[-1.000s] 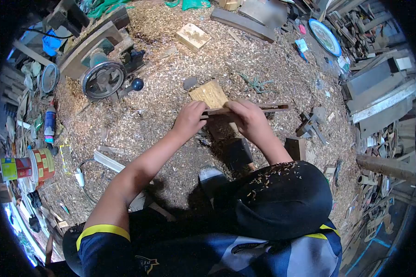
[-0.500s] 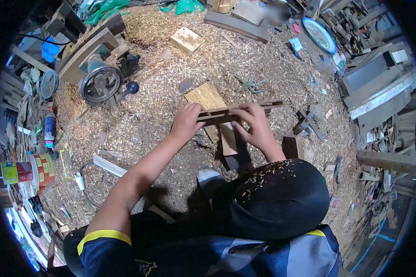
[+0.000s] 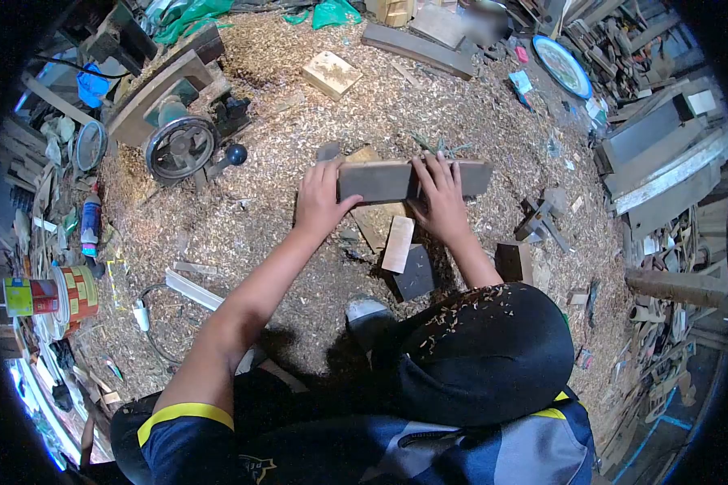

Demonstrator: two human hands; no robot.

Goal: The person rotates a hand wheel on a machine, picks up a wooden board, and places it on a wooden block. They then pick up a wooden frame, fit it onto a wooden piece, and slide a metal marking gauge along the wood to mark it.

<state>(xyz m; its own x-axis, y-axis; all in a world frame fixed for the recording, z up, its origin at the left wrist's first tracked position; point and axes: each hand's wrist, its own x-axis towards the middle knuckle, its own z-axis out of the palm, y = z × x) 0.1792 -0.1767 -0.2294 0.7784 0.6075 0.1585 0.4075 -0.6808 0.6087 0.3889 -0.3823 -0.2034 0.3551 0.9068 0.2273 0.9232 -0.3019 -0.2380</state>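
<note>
1 dark wooden board (image 3: pixel 376 183), overlapping the pale wooden board (image 3: pixel 364 153) in view; left hand (image 3: pixel 321 196) clasps its left end, right hand (image 3: pixel 440 198), apart, clasps short of its projecting right edge; chip-strewn floor (image 3: pixel 279 133) lies open beyond the pale wooden board.

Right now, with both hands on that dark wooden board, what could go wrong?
The right hand has its fingers spread over the dark wooden board, so the board might slip if the left hand loosened at its end. Lowering it could knock the pale wood block, which lies close to the right hand in this view. Loose shavings cover the floor and might catch underneath.
</note>
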